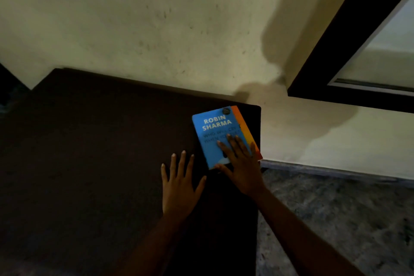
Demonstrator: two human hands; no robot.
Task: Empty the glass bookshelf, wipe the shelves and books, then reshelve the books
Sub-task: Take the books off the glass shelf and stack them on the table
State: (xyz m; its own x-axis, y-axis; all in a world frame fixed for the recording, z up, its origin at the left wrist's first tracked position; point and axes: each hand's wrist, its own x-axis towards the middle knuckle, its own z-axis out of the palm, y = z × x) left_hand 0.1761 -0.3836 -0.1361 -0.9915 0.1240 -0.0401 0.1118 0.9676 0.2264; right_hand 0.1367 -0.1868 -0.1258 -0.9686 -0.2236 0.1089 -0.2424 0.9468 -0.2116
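Blue book (212, 129), "Robin Sharma" on the cover, lies face up under the right hand (240, 163), fingers straight, palm flat on the lower half of the cover, pressing rather than gripping. Beneath it, past the fingertips on the little-finger side, an orange book (244, 130) shows as a strip, so it's a stack of two, not squared. Stack sits at the far right corner of a dark flat surface (100, 141), stack edge near the drop just right of that hand. Left hand (179, 184) is just left of the blue book, fingers spread and empty; can't tell if it touches the surface or hovers. My read: this is the set-down pile for the emptying step, no cloth visible. To do it well: slide the blue book toward the right hand's little-finger side until its edges line up with the orange one, then pull the whole stack back toward the left hand, away from the corner, leaving room for more books. Containers: none visible, the glass bookshelf isn't in frame, so can't say what it holds. Beyond the fingertips: stained wall (179, 29), dark window frame (336, 51) up right; speckled floor (336, 219) below the right forearm
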